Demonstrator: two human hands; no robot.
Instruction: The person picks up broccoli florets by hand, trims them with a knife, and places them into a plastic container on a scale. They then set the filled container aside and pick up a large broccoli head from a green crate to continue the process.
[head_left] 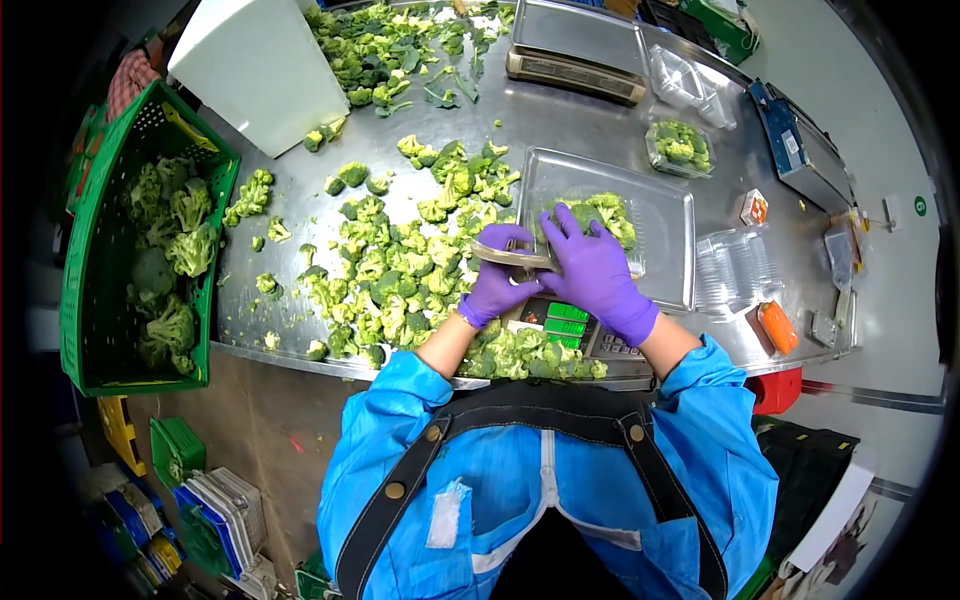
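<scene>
Both hands wear purple gloves and meet over the front edge of a weighing scale. My left hand (497,280) is closed around a thin beige roll of tape (512,256), seen nearly edge-on. At the roll's right end is my right hand (603,272), its thumb below the roll and its upper fingers spread above it. Just beyond the right fingers, a clear tub of broccoli florets (612,216) rests on the scale's metal tray (668,222); the hand partly hides it. Under my wrists show the scale's green display (566,320) and keypad (615,346).
Loose broccoli florets (385,265) spread over the steel table on the left. A green crate (85,250) of broccoli heads stands beside it. Rightward are a filled tub (680,148), stacked clear tubs (738,268) and an orange item (778,327). Another scale (578,45) stands behind.
</scene>
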